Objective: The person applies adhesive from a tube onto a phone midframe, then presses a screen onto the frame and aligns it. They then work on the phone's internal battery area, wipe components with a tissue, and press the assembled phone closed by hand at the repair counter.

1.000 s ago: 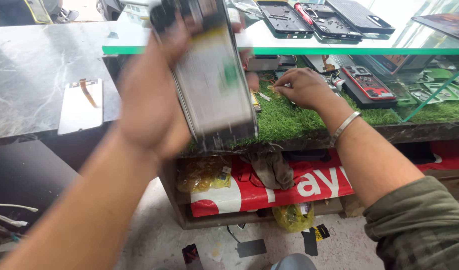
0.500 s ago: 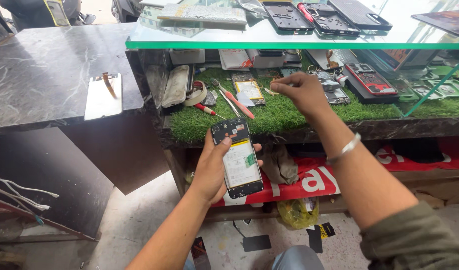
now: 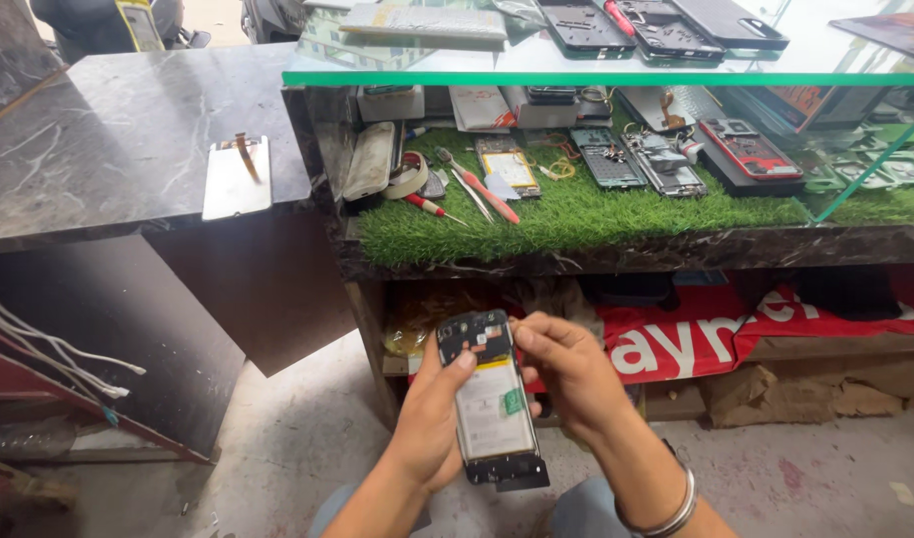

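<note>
Head view: opened phone (image 3: pixel 492 399) held low in front of the table (image 3: pixel 576 249), with back cover off and pale battery and dark circuit board exposed. Left hand (image 3: pixel 432 418) wrapped around the left edge of the phone from below, thumb lying across the upper part near the board. Right hand (image 3: pixel 566 374) closed on the upper right corner of the phone, fingertips pinching at the top edge; metal bangle (image 3: pixel 666 508) on that wrist. Phone tilted only a little, top end away from the body, above the concrete floor (image 3: pixel 277 438).

Behind, green grass mat (image 3: pixel 576 214) on the table, under a glass shelf (image 3: pixel 596 78). On the mat: red-handled screwdriver (image 3: pixel 432 207), tweezers (image 3: pixel 467 189), roll of tape (image 3: pixel 407 177), several phone frames and boards. More dark phone backs on top of the glass shelf. At the left, dark marble counter (image 3: pixel 98 149) with a white screen panel (image 3: pixel 238 179) lying flat, well apart from the hands. Red banner (image 3: pixel 696 334) and cardboard under the table.
</note>
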Available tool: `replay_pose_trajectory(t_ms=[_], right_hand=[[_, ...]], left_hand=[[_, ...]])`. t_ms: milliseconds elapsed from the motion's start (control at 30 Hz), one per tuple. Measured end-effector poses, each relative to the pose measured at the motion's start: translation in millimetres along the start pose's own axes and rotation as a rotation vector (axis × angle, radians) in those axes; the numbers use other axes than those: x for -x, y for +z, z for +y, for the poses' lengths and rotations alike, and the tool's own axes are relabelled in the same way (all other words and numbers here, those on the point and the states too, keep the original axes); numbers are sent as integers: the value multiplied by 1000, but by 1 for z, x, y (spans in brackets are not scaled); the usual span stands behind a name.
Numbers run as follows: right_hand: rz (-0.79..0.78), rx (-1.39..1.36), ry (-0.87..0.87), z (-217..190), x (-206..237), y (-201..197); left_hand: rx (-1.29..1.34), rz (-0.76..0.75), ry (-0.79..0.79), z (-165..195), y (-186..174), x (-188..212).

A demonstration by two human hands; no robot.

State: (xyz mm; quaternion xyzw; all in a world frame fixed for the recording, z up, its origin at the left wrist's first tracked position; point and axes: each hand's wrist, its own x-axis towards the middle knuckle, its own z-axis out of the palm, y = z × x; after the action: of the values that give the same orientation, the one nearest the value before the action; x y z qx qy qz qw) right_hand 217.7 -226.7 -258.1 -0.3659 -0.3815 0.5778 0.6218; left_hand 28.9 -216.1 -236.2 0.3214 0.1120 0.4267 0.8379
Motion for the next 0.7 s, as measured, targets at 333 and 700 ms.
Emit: replay_pose_trajectory(t_ms=[333,700], right_hand=[[32,-607,157,4,16,7],[-125,-704,115,28,8,-3]], left_hand=[[236,-7,-77,10,-39,23],[-17,83,-175,-9,-32,31]])
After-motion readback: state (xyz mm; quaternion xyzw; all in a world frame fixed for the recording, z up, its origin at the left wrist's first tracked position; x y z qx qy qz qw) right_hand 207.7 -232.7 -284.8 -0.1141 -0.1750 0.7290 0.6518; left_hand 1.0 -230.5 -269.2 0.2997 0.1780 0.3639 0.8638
